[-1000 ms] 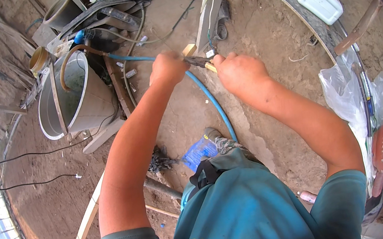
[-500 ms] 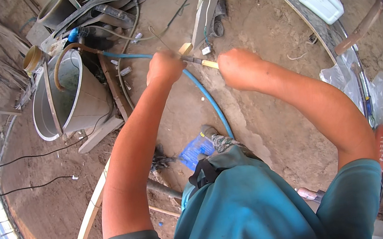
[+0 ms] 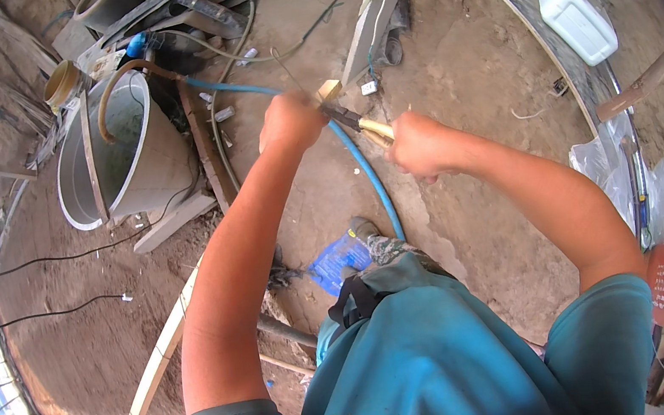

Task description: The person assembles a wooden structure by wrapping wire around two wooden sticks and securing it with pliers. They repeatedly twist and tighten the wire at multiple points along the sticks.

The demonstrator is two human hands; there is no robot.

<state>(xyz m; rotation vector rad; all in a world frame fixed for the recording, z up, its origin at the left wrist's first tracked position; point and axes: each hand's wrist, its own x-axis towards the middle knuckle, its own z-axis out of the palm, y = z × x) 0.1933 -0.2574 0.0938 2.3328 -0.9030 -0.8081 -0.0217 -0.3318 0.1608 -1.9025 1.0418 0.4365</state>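
My right hand (image 3: 424, 145) is closed around the yellow handles of a pair of pliers (image 3: 347, 117). Their dark jaws point left, close beside my left hand (image 3: 291, 122). That hand is shut and a little blurred, at the squared end of a pale wooden strip (image 3: 329, 89) poking out past the knuckles. A thin wire (image 3: 283, 67) rises beside it. Whether the jaws bite on the wire or the wood cannot be made out. Beneath the tool, a blue hose (image 3: 368, 169) curves across the ground.
To the left leans a large grey bucket (image 3: 145, 171) with a hose in it. A pale board (image 3: 374, 16) stands ahead. A white plastic jug (image 3: 575, 12) lies far right near clear plastic bags (image 3: 601, 167). Near my foot is a blue packet (image 3: 336, 263).
The two plier handles show spread apart, where only one showed before. My right hand has tilted and dropped slightly. The view has shifted a little, while my left hand stays at the wood's end.
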